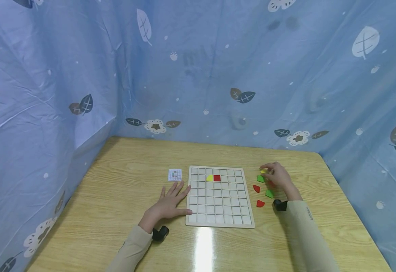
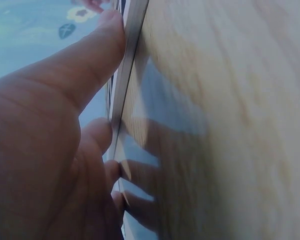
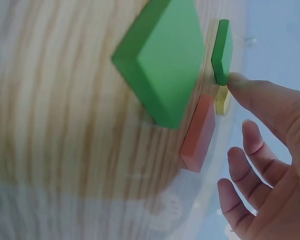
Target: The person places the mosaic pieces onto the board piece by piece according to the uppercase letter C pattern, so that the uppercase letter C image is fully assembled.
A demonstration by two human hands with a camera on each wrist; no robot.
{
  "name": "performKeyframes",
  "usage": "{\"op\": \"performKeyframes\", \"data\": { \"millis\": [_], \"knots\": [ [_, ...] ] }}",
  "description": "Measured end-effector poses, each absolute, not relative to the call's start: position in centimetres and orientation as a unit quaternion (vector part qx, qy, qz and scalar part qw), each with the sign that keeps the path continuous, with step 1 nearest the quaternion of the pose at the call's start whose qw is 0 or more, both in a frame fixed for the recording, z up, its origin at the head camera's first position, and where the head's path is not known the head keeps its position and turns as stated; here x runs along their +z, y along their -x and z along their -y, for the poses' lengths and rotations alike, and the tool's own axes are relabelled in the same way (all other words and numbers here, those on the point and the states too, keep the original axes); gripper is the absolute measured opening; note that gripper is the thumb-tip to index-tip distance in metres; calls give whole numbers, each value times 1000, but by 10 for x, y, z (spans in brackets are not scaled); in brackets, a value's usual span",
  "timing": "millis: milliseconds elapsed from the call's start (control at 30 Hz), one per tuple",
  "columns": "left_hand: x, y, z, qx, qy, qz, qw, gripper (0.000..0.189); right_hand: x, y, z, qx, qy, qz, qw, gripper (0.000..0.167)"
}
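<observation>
Beige left sleeve (image 1: 131, 245): leads to my left hand (image 1: 169, 207), fingers spread, gripping nothing, thumb and index finger on the left edge of a pale wooden grid board (image 1: 219, 200); leaning on them could skew it.
Small white card with a printed grid (image 1: 175, 175): lies flat just beyond my left fingertips, so stretching them might knock it askew.
Board's upper cells: a yellow quarter-round piece (image 1: 210, 178) sits immediately left of a red square piece (image 1: 217, 178); a jolt to the rim could unseat either.
Scattered to the board's right: a red quarter-round piece (image 1: 256, 188), another nearer me (image 1: 260, 203), and two flat green pieces, one farther (image 1: 260, 178), one nearer (image 1: 269, 193).
Loose yellow piece (image 1: 263, 171): on the wooden table past the farther green one, between my right thumb and index finger.
Right hand (image 1: 277, 176): well apart from my left; I cannot tell whether it pinches the yellow. My thumb crowds that green neighbour, so a careless closing could drag it along, and my wrist could sweep the orange-red piece (image 3: 197, 132) beneath.
</observation>
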State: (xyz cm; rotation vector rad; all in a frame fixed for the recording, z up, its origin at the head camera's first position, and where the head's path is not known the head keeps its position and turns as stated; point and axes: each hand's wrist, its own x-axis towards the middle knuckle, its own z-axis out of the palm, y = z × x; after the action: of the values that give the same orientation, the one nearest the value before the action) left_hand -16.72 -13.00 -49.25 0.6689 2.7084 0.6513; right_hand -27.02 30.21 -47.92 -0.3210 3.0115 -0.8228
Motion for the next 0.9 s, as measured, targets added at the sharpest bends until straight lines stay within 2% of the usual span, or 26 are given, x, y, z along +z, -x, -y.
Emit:
{"op": "performKeyframes", "data": {
  "millis": [467, 900],
  "knots": [
    [-495, 168, 131, 225, -229, -936, 145, 84, -479, 273, -308, -258, 87, -962, 14, 35],
    [-492, 166, 131, 229, -230, -935, 144, 85, -477, 275, -304, -257, 58, -964, 39, 26]
  ]
}}
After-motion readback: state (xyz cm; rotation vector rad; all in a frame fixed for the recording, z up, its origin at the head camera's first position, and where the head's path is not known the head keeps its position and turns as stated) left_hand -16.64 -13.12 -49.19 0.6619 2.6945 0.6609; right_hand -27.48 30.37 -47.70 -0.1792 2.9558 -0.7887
